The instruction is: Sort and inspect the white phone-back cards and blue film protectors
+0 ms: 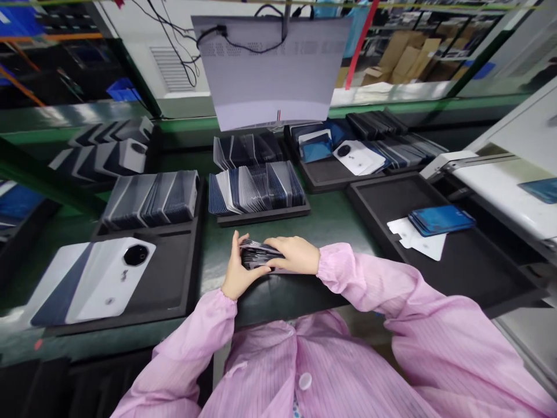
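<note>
Between my two hands, just above the green bench, is a stack of thin dark phone panels (257, 255) with their edges toward me. My left hand (240, 270) is wrapped round the left end, fingers up behind it and thumb along the front. Its right end is gripped by my right hand (296, 254), thumb below and fingers over the top. The faces of the panels are mostly hidden. Straight behind my hands, a black foam tray (265, 217) bears a row of upright grey, white and dark blue panels (256, 188).
At left, a black tray (174, 278) holds white and blue phone back covers (117, 278) and upright panels (152, 197). On the right, another tray (470, 278) carries blue-filmed panels (441, 219). A grey monitor back (274, 69) hangs ahead; a white machine (505, 186) stands far right.
</note>
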`<action>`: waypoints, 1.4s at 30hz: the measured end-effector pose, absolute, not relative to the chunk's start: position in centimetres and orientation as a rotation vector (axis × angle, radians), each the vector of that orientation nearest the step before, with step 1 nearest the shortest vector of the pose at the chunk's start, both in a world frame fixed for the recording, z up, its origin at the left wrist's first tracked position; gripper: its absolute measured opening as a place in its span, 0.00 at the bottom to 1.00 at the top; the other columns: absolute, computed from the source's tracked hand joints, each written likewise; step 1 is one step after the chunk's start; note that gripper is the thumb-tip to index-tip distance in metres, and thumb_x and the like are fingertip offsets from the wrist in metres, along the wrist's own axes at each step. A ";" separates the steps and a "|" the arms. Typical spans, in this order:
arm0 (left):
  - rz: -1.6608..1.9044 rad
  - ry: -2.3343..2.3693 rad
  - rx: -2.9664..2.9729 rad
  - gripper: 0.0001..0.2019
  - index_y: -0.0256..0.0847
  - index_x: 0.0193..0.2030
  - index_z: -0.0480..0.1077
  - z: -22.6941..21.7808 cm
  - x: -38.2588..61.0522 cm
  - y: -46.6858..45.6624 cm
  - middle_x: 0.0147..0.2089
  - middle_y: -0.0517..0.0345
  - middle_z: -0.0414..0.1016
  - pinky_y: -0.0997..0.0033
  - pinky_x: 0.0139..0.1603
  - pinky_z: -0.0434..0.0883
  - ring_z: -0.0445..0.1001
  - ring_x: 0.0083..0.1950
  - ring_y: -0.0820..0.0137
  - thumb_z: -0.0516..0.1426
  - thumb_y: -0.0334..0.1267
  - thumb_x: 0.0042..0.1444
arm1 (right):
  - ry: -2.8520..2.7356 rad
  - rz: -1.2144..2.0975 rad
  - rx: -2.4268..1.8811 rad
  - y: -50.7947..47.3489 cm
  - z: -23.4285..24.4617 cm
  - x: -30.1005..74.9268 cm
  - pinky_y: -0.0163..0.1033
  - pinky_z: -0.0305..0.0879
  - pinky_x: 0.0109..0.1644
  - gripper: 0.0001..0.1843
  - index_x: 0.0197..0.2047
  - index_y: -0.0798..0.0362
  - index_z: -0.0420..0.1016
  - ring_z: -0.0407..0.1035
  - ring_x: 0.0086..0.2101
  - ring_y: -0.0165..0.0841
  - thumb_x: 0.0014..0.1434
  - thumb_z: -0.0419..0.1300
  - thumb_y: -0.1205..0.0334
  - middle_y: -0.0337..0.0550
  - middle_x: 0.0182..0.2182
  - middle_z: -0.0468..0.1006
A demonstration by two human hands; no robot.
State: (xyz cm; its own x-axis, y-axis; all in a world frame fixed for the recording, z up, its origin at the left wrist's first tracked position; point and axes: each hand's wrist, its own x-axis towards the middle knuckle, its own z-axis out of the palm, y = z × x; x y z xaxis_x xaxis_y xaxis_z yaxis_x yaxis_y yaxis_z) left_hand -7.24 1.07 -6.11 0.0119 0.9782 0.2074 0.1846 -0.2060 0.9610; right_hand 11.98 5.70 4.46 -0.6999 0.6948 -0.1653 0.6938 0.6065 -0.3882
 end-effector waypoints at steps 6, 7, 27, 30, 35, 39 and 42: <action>1.207 1.338 1.565 0.68 0.46 0.71 0.34 -6.5 -6.9 1.9 0.56 0.47 0.63 0.50 0.62 0.61 0.69 0.57 0.56 0.73 0.49 0.28 | -2.601 0.781 -0.986 6.3 2.3 13.1 0.44 0.64 0.58 0.18 0.55 0.57 0.71 0.70 0.53 0.39 0.67 0.50 0.61 0.52 0.52 0.75; 1.198 1.363 1.561 0.65 0.45 0.70 0.37 -6.3 -6.8 2.0 0.54 0.48 0.64 0.50 0.61 0.62 0.70 0.56 0.57 0.73 0.49 0.30 | -2.558 0.798 -0.940 6.3 2.4 13.3 0.44 0.63 0.59 0.17 0.54 0.57 0.72 0.70 0.54 0.39 0.67 0.50 0.61 0.53 0.53 0.74; 1.097 1.409 1.651 0.50 0.44 0.62 0.53 -5.0 -6.2 1.9 0.59 0.46 0.63 0.54 0.61 0.63 0.66 0.60 0.56 0.72 0.47 0.32 | -2.969 1.131 -1.049 9.6 4.1 14.5 0.35 0.65 0.34 0.31 0.50 0.53 0.74 0.75 0.34 0.38 0.52 0.62 0.38 0.46 0.36 0.81; 1.026 1.442 1.568 0.42 0.44 0.56 0.58 -4.8 -6.2 1.6 0.51 0.53 0.68 0.58 0.54 0.68 0.71 0.51 0.61 0.71 0.47 0.34 | -2.840 1.146 -1.054 8.1 4.1 17.6 0.40 0.68 0.44 0.38 0.58 0.53 0.68 0.76 0.41 0.43 0.48 0.66 0.40 0.50 0.43 0.80; 1.082 1.387 1.544 0.40 0.45 0.54 0.58 -4.9 -6.0 1.0 0.53 0.53 0.67 0.58 0.56 0.67 0.71 0.53 0.61 0.71 0.45 0.34 | -1.826 1.166 -1.098 3.0 -0.7 21.6 0.49 0.57 0.64 0.51 0.67 0.48 0.48 0.62 0.60 0.43 0.48 0.61 0.32 0.53 0.60 0.65; 1.128 1.238 1.583 0.45 0.46 0.58 0.54 -5.1 -5.8 0.6 0.54 0.49 0.68 0.53 0.61 0.63 0.69 0.57 0.58 0.72 0.47 0.34 | -1.450 1.091 -1.172 -0.5 -4.7 19.0 0.53 0.52 0.67 0.64 0.68 0.47 0.39 0.55 0.63 0.46 0.38 0.70 0.35 0.57 0.63 0.57; 1.140 1.219 1.557 0.52 0.46 0.64 0.48 -5.2 -6.0 0.5 0.55 0.47 0.68 0.52 0.61 0.63 0.70 0.57 0.58 0.72 0.48 0.34 | -1.476 1.148 -1.235 -0.8 -5.0 17.3 0.50 0.57 0.64 0.68 0.68 0.48 0.39 0.62 0.58 0.45 0.34 0.75 0.43 0.54 0.58 0.63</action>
State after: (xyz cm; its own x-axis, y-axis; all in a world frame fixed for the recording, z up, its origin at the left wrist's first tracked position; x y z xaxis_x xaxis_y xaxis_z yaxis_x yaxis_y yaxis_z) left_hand -6.03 0.46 -5.25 0.1163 0.9804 0.1588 0.2236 -0.1817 0.9576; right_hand 17.25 -0.78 -5.05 -0.1285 0.9900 0.0589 0.1864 0.0824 -0.9790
